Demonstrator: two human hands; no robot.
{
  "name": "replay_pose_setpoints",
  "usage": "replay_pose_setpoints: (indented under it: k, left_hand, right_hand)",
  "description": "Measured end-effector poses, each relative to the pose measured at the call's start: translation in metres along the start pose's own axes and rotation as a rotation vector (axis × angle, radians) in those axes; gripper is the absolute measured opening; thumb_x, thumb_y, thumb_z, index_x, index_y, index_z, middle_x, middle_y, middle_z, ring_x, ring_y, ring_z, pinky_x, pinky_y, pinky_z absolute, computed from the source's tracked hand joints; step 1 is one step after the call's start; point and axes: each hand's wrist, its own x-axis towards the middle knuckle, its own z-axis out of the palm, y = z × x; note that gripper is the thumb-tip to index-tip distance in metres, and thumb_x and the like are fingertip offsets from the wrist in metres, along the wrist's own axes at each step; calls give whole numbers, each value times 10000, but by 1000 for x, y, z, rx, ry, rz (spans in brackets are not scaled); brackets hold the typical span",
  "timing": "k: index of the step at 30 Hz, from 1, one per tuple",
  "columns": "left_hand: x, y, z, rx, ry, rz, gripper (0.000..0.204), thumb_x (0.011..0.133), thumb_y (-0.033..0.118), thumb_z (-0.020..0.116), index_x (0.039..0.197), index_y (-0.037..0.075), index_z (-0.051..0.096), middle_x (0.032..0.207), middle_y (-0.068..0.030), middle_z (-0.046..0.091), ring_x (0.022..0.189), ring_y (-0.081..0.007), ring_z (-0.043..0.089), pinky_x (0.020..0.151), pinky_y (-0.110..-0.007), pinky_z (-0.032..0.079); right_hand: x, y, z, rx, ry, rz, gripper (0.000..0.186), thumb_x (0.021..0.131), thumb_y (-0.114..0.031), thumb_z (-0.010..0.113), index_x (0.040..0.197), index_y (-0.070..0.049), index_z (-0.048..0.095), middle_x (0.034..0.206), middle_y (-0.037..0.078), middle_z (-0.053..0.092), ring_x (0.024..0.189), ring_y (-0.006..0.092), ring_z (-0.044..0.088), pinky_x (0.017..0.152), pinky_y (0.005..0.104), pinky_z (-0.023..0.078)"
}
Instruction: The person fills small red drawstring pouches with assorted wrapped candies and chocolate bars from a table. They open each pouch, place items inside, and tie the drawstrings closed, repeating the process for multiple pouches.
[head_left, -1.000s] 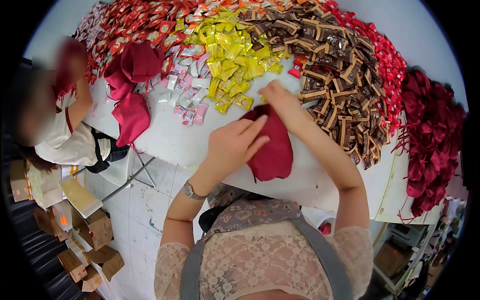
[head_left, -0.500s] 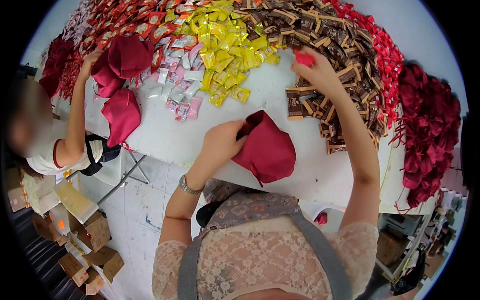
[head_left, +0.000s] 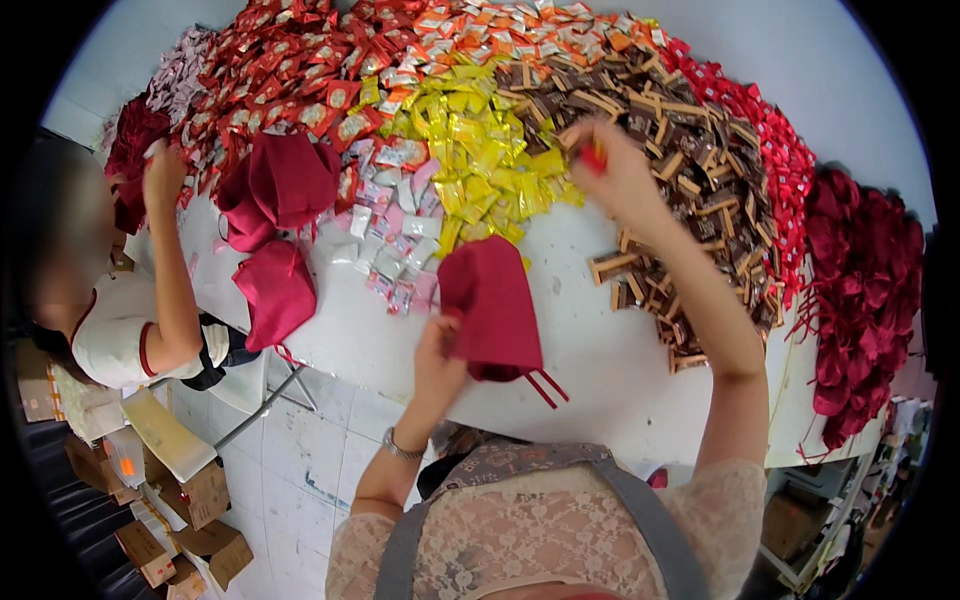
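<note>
A dark red fabric pouch with thin cords hanging from its lower right is pinched along its left side by my left hand, above the near part of the table. My right hand reaches out over the edge between the yellow packets and the brown wrapped snack bars. Blurred by motion, it has a small red packet in its fingers. White and pink packets lie just beyond the pouch, to its left.
To the left, a co-worker's arm reaches toward dark red cloth near more red pouches. Red packets and orange-white ones cover the far side. Many dark red pouches hang at the right edge. Cardboard boxes stand lower left.
My left hand has raised and turned the pouch, so its cords now hang at lower right. My right hand keeps the red packet, now nearer the yellow packets. The whole view has shifted.
</note>
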Motion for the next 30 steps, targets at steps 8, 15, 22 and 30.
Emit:
replay_pose_setpoints:
  k: [8,15,22,30]
  left_hand:
    - [5,9,1,-45,-205,-101,221,787,40,635,969,23,509,832,-32,599,771,-66,549,642,-187,443]
    - [5,27,8,-76,-200,35,444,762,-13,629,1180,31,484,792,21,544,711,-43,488,608,-181,413]
    - [33,122,46,-103,-192,-26,562,808,21,532,1321,-27,307,857,-120,593,692,-145,577,579,-295,462]
    - [-8,120,109,359,-186,168,787,781,73,530,1422,-2,80,685,-130,548,598,-268,577,552,-365,462]
  right_hand:
    - [247,85,64,-761,-45,66,390,792,-354,574,1006,-31,616,971,174,641,949,309,612,777,415,500]
    - [217,76,0,-13,97,403,313,792,-260,623,979,-9,640,901,111,651,818,207,648,706,342,535]
    - [-66,-96,-77,625,-652,-57,337,724,-67,653,1057,-20,642,870,60,627,828,99,585,735,240,465]
    - [-146,-61,-24,-109,-288,-92,288,729,-136,601,999,-37,589,942,174,635,859,318,625,709,380,501]
